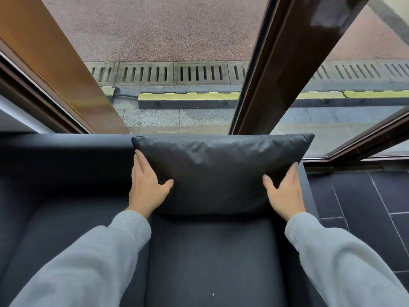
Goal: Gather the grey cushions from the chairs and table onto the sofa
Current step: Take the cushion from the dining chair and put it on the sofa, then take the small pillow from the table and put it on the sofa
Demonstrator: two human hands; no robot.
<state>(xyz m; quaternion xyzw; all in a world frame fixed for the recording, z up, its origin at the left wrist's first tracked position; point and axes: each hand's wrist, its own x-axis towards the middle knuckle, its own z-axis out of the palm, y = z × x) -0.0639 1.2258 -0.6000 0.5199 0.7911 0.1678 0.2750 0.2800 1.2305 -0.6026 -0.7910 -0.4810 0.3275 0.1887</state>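
A smooth, plump rectangular cushion stood against the sofa back — left hand and right hand pressed flat on its sides, fingers spread.

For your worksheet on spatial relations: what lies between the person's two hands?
In the head view, the grey cushion lies between the left hand and the right hand, propped against the sofa back.

dark tiled floor — brown-framed window onto wet pavement.

Light grey knit sleeves with ribbed cuffs, both hands bare.
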